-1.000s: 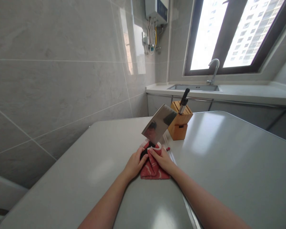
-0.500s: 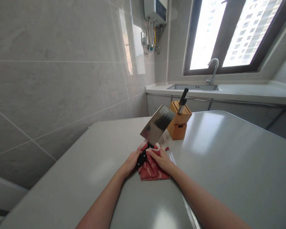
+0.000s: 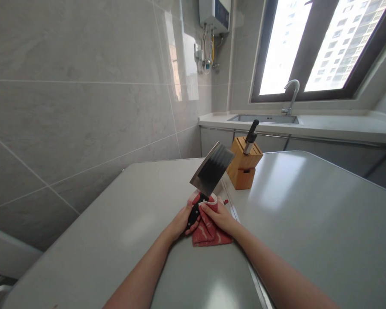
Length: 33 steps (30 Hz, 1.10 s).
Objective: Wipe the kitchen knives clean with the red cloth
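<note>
My left hand (image 3: 184, 222) grips the black handle (image 3: 193, 216) of a Chinese cleaver, whose steel blade (image 3: 211, 169) points up and away, tilted to the right. My right hand (image 3: 217, 216) lies over a red cloth with white trim (image 3: 210, 234), its fingers pressing the cloth near the base of the blade. The cloth rests on the grey counter (image 3: 292, 214), bunched under both hands. Part of the handle is hidden by my left fingers.
A bamboo knife block (image 3: 244, 165) holding two knives stands just beyond the blade, with a small red item (image 3: 225, 201) near the cloth. Farther back are a steel sink (image 3: 263, 119), a faucet (image 3: 292, 92) and a bright window (image 3: 318, 47). Tiled wall rises on the left.
The cleaver has turned in my left hand, and more of its black handle now shows. The cloth sits lower around the handle, and my right hand stays on it.
</note>
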### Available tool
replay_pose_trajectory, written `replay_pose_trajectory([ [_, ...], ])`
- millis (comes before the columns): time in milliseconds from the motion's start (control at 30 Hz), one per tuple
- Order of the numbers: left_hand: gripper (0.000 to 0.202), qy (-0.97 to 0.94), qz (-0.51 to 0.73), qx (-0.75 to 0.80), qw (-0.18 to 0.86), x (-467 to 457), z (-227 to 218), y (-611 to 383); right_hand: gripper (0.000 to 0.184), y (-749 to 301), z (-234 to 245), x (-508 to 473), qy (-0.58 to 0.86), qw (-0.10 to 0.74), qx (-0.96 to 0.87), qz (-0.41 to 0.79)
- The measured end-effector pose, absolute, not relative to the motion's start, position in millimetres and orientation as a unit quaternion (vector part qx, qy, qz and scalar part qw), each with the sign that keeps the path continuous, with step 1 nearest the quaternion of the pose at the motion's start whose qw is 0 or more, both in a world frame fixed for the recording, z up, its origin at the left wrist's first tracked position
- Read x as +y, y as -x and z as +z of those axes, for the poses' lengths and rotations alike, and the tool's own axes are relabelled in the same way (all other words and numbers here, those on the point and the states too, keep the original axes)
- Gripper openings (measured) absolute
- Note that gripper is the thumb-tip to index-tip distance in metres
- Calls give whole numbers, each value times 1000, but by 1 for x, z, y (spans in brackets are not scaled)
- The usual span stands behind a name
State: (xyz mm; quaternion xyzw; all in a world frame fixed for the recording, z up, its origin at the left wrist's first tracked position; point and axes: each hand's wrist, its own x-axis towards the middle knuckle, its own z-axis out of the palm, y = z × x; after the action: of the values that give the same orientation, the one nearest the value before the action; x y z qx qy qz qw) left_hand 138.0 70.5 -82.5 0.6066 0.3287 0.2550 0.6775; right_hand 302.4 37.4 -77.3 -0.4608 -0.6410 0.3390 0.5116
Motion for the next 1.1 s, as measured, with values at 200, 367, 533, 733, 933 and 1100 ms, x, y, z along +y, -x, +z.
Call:
replay_pose_trajectory([
  [200, 79, -621, 290, 321, 653, 72, -87, -140, 28, -301, -76, 35, 426, 500, -650, 383],
  [367, 81, -629, 320, 346, 618, 73, -90, -142, 35, -297, -76, 31, 364, 470, -628, 502],
  [533, 83, -653, 317, 344, 596, 73, -89, -144, 34, -298, -75, 30, 388, 473, -629, 480],
  [733, 79, -681, 303, 357, 562, 75, -93, -142, 25, -300, -73, 32, 435, 486, -653, 386],
  [933, 79, -704, 297, 353, 540, 77, -98, -140, 21, -300, -76, 34, 449, 492, -661, 346],
  [1100, 81, -718, 295, 353, 522, 79, -100, -139, 23, -302, -77, 36, 455, 493, -661, 335],
])
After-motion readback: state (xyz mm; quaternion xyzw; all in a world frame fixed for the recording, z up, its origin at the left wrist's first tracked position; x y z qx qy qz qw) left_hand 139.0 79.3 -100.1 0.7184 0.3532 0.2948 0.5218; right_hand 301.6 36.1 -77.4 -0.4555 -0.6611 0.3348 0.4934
